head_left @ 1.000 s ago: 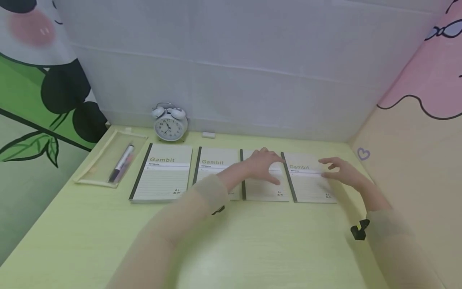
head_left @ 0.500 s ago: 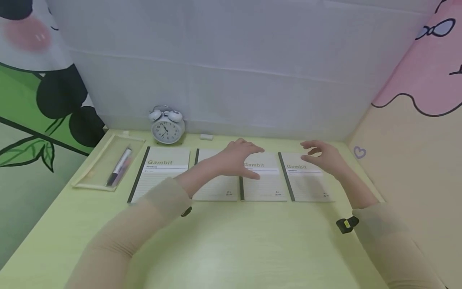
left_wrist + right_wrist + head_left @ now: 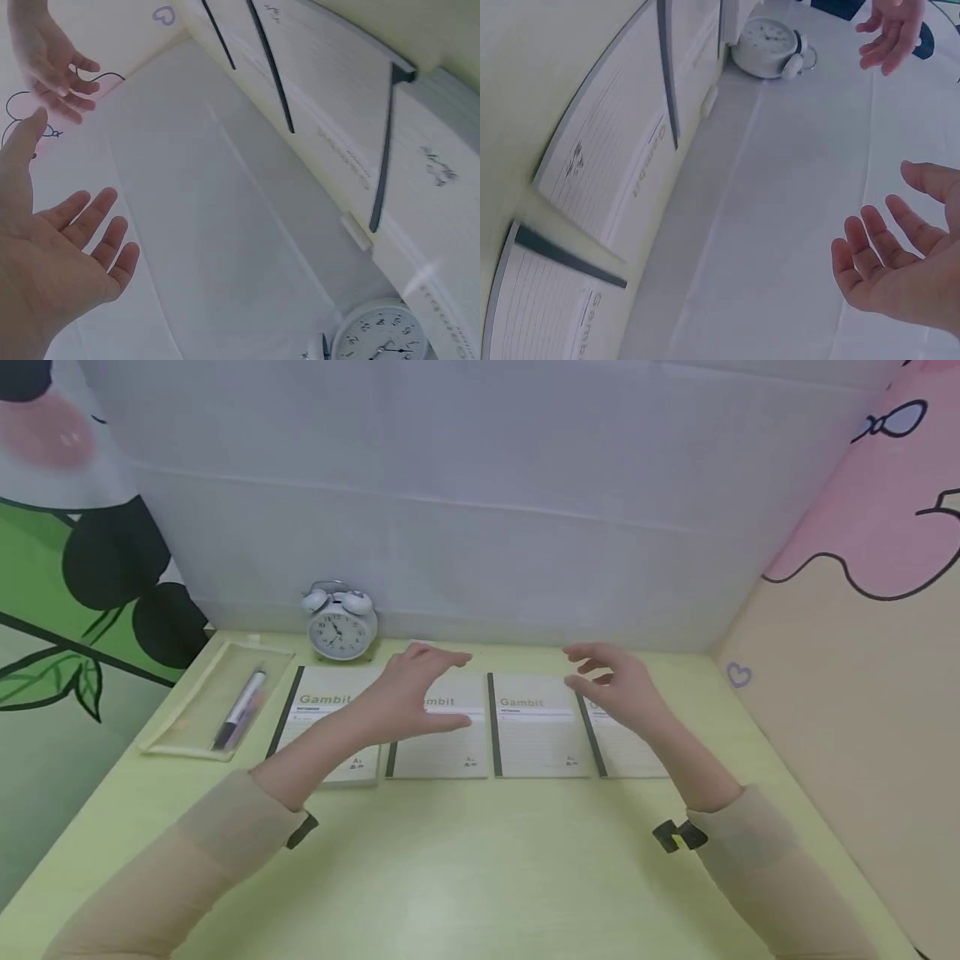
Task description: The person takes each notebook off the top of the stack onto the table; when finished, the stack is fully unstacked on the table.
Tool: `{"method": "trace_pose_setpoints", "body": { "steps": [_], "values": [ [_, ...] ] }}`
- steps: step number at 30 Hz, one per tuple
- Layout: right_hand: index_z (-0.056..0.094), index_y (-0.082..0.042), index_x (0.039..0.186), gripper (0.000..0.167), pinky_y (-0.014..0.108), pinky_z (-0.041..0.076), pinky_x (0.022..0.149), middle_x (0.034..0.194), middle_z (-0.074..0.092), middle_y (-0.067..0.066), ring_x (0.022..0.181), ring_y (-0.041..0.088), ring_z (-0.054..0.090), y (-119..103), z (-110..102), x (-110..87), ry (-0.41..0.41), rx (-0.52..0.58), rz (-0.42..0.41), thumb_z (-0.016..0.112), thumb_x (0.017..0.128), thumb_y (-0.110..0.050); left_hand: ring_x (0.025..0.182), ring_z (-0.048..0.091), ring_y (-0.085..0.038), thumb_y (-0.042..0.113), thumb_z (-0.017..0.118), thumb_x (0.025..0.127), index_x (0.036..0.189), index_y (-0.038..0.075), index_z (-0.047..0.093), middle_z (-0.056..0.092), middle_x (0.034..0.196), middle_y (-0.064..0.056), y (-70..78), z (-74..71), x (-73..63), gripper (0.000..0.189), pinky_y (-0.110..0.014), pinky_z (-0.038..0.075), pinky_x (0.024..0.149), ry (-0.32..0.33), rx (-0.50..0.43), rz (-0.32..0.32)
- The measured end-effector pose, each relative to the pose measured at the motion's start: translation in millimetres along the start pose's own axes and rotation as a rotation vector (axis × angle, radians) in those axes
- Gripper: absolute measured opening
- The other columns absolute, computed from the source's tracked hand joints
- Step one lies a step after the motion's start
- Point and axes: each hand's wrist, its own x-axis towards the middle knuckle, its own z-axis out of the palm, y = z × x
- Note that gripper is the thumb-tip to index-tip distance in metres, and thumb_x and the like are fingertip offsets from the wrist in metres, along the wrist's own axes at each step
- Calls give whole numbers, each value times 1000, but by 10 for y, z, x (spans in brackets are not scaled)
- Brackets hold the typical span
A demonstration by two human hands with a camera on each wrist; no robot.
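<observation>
Several white Gambit notebooks with dark spines lie side by side in a row on the table. The leftmost notebook [image 3: 318, 687] looks thicker than the others, perhaps a stack. My left hand [image 3: 397, 702] hovers over the gap between it and the second notebook [image 3: 442, 756], thumb and fingers spread apart. Above the rightmost notebook [image 3: 626, 752], partly covering it, is my right hand [image 3: 618, 689], fingers loosely bent. Between the hands the third notebook [image 3: 536, 739] shows fully. Both wrist views show the left palm [image 3: 67, 262] and right palm [image 3: 907, 277] holding nothing.
A white twin-bell alarm clock [image 3: 342, 631] stands at the back left. Left of the notebooks lies a mesh zip pouch [image 3: 187, 710] with pens [image 3: 242, 706] in it. A small white block [image 3: 709, 101] lies by the back wall. Patterned walls bound both sides.
Both hands have moved left above the notebooks, the left hand from the third notebook towards the first two. The right hand came in from the right edge. The notebooks keep their places.
</observation>
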Motion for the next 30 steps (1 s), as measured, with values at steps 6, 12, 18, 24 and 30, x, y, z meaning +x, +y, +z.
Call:
{"method": "trace_pose_setpoints", "body": {
  "steps": [6,12,18,24,30],
  "values": [
    [52,-16,133,48,43,45,96,132,54,4,115,23,52,-257,294,-52,11,48,-56,68,88,-20,132,31,-30,47,74,77,144,16,38,45,142,-6,-278,15,-349,82,-54,21,107,74,-7,-114],
    [50,-19,135,54,38,42,101,138,49,-1,124,20,48,-396,631,-22,-20,121,-93,70,86,-21,133,24,-38,47,76,75,147,14,30,37,148,-11,-680,31,-643,91,-63,18,102,112,-9,-180],
    [40,-18,143,66,40,37,106,149,37,1,137,21,34,-504,979,69,-96,134,-129,70,85,-25,133,20,-47,48,76,74,151,16,20,31,149,-18,-1065,-16,-924,100,-73,12,98,107,34,-253],
    [29,-23,149,76,41,33,108,156,21,-3,142,20,24,-617,1280,120,-183,146,-105,70,85,-31,132,16,-52,52,76,72,153,16,3,21,152,-25,-1432,-12,-1094,115,-72,10,98,77,23,-307],
    [21,-30,151,84,47,24,112,159,13,-2,144,19,16,-702,1581,149,-282,82,-99,70,84,-39,131,14,-56,55,77,69,152,10,-3,15,152,-29,-1731,38,-1193,123,-74,10,96,29,14,-375]
  ]
}}
